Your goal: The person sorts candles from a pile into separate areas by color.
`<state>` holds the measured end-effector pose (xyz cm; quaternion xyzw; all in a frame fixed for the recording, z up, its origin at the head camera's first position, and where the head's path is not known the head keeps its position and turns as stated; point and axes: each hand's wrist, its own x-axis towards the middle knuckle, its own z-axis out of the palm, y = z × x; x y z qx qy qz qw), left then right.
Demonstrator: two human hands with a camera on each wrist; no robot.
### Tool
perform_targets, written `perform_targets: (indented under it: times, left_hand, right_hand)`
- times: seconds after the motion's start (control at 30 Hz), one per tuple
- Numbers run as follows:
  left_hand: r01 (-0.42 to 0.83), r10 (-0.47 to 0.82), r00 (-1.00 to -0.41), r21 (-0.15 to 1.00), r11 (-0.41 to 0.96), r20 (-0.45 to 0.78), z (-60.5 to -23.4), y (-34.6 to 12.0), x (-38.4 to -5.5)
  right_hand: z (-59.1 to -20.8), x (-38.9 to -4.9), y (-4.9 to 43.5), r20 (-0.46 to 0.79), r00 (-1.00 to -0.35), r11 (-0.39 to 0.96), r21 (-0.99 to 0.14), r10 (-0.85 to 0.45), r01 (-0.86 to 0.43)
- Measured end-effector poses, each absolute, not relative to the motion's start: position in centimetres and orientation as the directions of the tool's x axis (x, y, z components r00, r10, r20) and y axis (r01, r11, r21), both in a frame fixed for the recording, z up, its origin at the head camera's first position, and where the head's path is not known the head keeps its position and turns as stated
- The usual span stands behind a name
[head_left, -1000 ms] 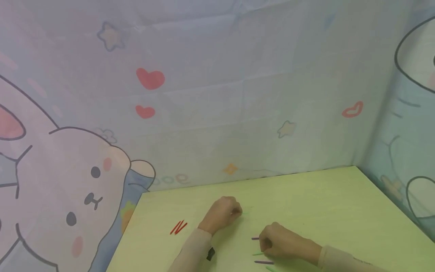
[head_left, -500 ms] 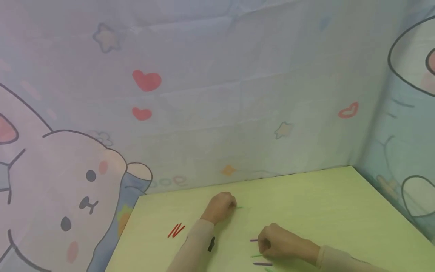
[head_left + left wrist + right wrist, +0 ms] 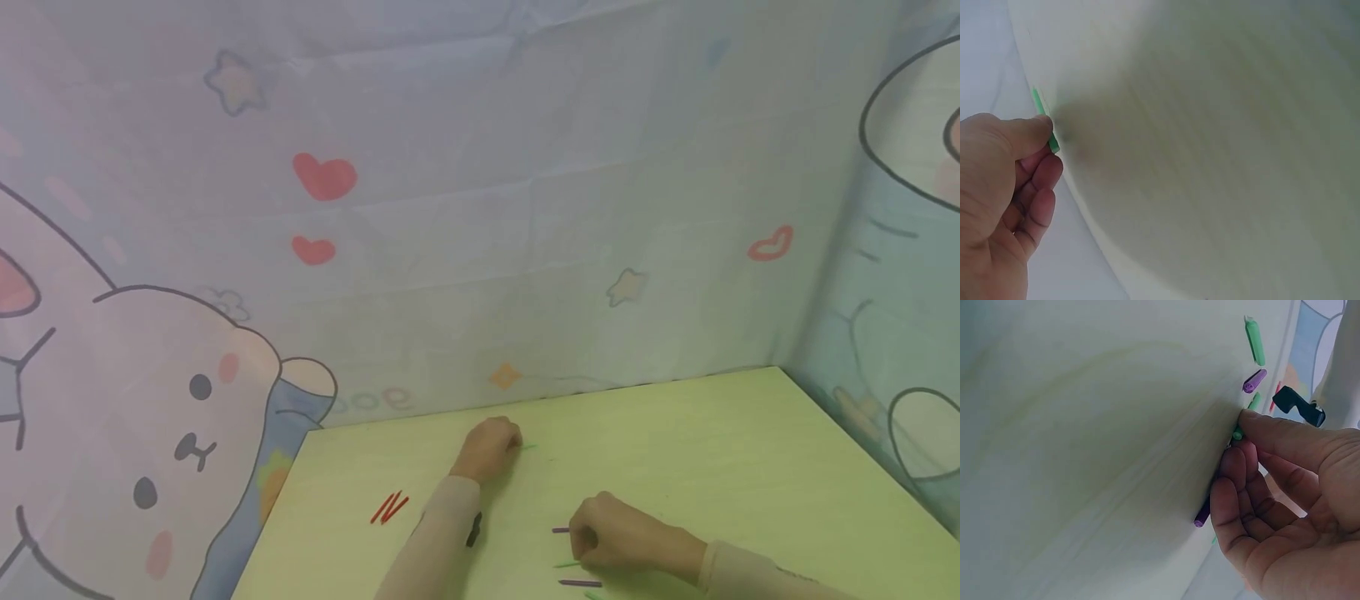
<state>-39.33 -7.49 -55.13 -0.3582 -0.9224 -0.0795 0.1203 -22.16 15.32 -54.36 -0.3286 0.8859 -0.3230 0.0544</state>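
Observation:
Near the table's back edge, my left hand (image 3: 486, 450) pinches a green crayon (image 3: 1039, 103) between thumb and index finger; one end sticks out to the right in the head view. My right hand (image 3: 618, 533) is low over the table at front centre, its thumb and fingertips pinching another green crayon (image 3: 1238, 434). A purple crayon (image 3: 1202, 512) lies beside those fingers, partly hidden by them. Closer to the front edge are a second purple crayon (image 3: 581, 583) and a further green crayon (image 3: 1254, 342).
Several red crayons (image 3: 389, 507) lie together on the left of the pale yellow-green table (image 3: 675, 450). Behind the table hangs a printed cloth (image 3: 450, 250) with hearts and a rabbit. A black clip-like piece (image 3: 474, 530) sits by the left sleeve.
My left hand has moved away toward the back edge, carrying the green crayon. The right hand stays nearly in place, and the head view has shifted slightly.

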Motion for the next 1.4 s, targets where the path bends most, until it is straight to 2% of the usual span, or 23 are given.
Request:
perform_targets:
  times: [0.2,0.7,0.93,1.4]
  left_hand:
    - [0.640,0.598,-0.755,0.109,0.760,0.268,-55.5,-7.4,-39.3]
    - [0.606,0.566,-0.790,0.160,0.779,0.237,-56.2,-7.1,-38.8]
    - [0.623,0.579,-0.773,0.138,0.770,0.260,-55.3,-7.5,-38.6]
    - [0.644,0.593,-0.752,0.127,0.755,0.288,-55.2,-7.6,-39.2]
  right_hand:
    - [-54.7,-22.0,15.3,0.110,-0.779,0.570,-0.620,-0.618,-0.539]
    - [-55.2,-21.9,15.5,0.142,-0.769,0.570,-0.591,-0.623,-0.571]
    - [-54.5,-21.9,15.2,0.110,-0.774,0.560,-0.627,-0.624,-0.541]
    - [-54.5,-22.6,15.2,0.088,-0.782,0.580,-0.620,-0.617,-0.527]
